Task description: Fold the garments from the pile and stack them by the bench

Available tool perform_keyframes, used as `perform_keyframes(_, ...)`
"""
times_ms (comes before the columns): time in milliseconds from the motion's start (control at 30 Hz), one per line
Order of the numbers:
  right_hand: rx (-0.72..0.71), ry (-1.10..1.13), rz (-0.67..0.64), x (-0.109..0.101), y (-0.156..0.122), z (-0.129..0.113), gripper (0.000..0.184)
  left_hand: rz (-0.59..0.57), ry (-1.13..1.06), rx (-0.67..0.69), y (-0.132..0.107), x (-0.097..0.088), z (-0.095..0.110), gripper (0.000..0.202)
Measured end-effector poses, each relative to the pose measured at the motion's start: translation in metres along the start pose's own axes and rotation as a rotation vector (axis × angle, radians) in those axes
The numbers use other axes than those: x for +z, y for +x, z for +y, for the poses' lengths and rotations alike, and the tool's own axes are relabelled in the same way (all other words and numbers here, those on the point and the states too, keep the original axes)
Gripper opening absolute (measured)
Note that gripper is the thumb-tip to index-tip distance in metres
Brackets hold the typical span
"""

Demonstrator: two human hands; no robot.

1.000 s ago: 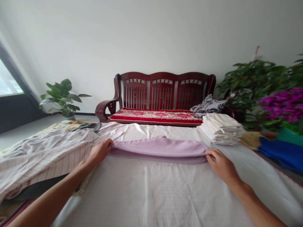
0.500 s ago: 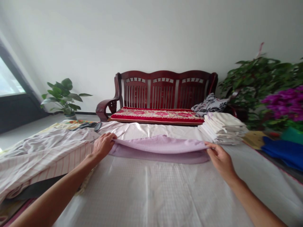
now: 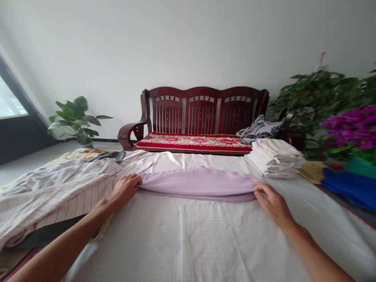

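A lilac waffle-weave cloth (image 3: pixel 198 182) lies folded across the white checked sheet (image 3: pixel 190 239) that covers the table. My left hand (image 3: pixel 125 189) pinches the cloth's left end, fingers curled over the edge. My right hand (image 3: pixel 272 203) grips the right end, thumb on top. The top layer lies nearly flat on the lower one.
A striped pinkish sheet (image 3: pixel 49 194) is heaped at the left. A stack of folded white cloths (image 3: pixel 276 158) sits at the back right, with blue fabric (image 3: pixel 349 190) beyond it. Behind the table stand a dark wooden bench (image 3: pixel 202 121), a potted plant (image 3: pixel 76 119) and flowering plants (image 3: pixel 343 109).
Both hands lifted the lilac cloth's top layer slightly away from me, then lowered it; it now lies flatter on the lower layer.
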State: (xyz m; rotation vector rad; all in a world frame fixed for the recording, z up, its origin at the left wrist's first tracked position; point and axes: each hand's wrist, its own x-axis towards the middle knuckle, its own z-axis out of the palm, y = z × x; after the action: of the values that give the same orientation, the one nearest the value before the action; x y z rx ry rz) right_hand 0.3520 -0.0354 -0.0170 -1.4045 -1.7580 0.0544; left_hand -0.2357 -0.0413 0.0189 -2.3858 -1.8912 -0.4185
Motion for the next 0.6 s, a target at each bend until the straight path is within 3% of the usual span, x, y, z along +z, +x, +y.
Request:
perform_keyframes(100, 0.009, -0.003, 0.019, 0.000, -0.001, 0.002, 0.021, 0.028, -0.043, -0.049, -0.002, 0.000, -0.002, 0.018)
perform_keyframes(367, 0.009, -0.024, -0.011, -0.003, -0.004, 0.005, 0.019, -0.054, -0.011, -0.021, -0.005, 0.000, -0.001, 0.020)
perform_keyframes(600, -0.056, -0.181, -0.073, -0.010, -0.007, 0.001, 0.012, -0.204, 0.065, -0.017, -0.003, -0.022, 0.007, 0.036)
